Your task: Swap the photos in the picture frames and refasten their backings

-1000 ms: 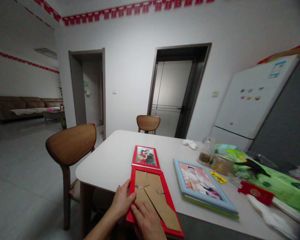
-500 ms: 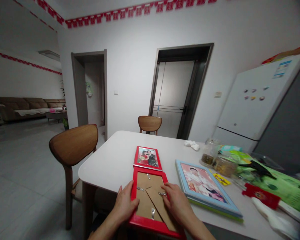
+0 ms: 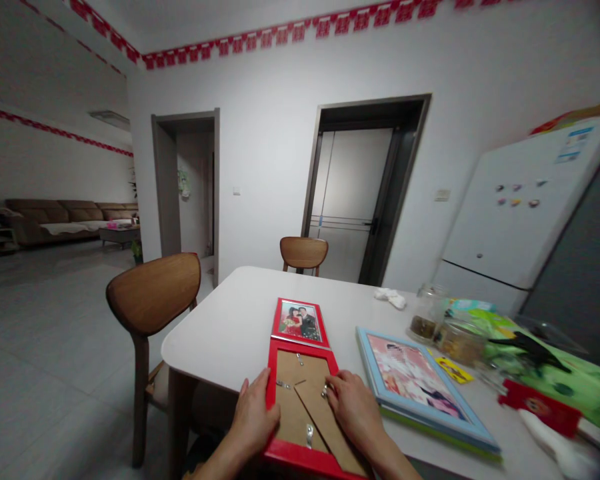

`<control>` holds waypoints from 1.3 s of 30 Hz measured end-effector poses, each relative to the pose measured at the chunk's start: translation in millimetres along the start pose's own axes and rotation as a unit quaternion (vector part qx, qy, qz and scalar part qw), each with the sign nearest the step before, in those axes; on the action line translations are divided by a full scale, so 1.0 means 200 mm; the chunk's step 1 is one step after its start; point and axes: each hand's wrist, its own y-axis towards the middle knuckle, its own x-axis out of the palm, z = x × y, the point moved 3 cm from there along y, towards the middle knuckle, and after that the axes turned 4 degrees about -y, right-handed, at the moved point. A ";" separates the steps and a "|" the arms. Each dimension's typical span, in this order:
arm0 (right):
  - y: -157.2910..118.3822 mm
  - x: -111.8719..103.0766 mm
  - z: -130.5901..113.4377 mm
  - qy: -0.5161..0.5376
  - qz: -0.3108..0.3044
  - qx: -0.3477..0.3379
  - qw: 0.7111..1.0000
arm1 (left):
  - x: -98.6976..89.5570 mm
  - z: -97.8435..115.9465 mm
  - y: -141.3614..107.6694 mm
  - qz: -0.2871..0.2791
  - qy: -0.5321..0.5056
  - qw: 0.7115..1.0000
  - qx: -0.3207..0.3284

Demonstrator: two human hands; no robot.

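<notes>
A red picture frame [image 3: 300,456] lies back side up at the near table edge, its brown backing board [image 3: 291,417] showing with a slanted stand flap. Small metal clips sit on the board's sides, one of them the lower clip [image 3: 309,435]. My left hand [image 3: 254,412] is closed around the frame's left edge, thumb over the rim. At the right edge, my right hand [image 3: 354,407] pinches the right metal clip [image 3: 325,392] with its fingertips. Touching the far end of this frame is a second red frame [image 3: 300,321], its couple photo facing up.
To the right, a light blue framed photo [image 3: 420,380] rests on a green one. Beyond it stand glass jars [image 3: 425,320], a yellow packet [image 3: 453,371], a red packet [image 3: 540,403] and green bags [image 3: 580,387]. Wooden chairs [image 3: 155,293] stand at the table [image 3: 215,333].
The right clip has turned from lying sideways to a steeper angle under my right fingers. My left hand keeps its hold on the frame. The whole view has shifted slightly.
</notes>
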 end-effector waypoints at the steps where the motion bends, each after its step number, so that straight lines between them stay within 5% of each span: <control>1: 0.00 0.00 -0.03 0.003 0.014 -0.009 1.000 | 0.01 -0.01 0.00 0.001 0.001 1.000 -0.001; 7: 0.05 0.05 -0.30 0.080 0.018 -0.109 0.991 | 0.02 -0.02 0.01 0.000 0.010 1.000 -0.003; 11: 0.11 0.10 -0.39 0.077 0.004 -0.108 0.991 | 0.01 -0.01 0.00 -0.005 0.002 1.000 -0.006; 17: 0.16 0.12 -0.33 0.067 0.017 -0.088 0.994 | 0.01 -0.01 0.00 -0.002 -0.005 1.000 -0.008; 23: 0.21 0.13 -0.18 0.006 0.015 0.018 1.000 | 0.01 -0.01 0.01 -0.009 -0.007 1.000 -0.008; 28: 0.23 0.15 -0.18 0.009 0.007 0.031 0.999 | 0.01 0.00 0.00 -0.009 -0.005 1.000 -0.006; 34: 0.14 0.06 -0.17 0.096 -0.022 -0.036 0.994 | 0.02 -0.02 0.00 -0.008 -0.005 1.000 -0.021; 39: -0.08 -0.06 -0.14 0.183 -0.144 -0.150 0.961 | 0.02 -0.01 0.00 0.003 -0.007 1.000 -0.019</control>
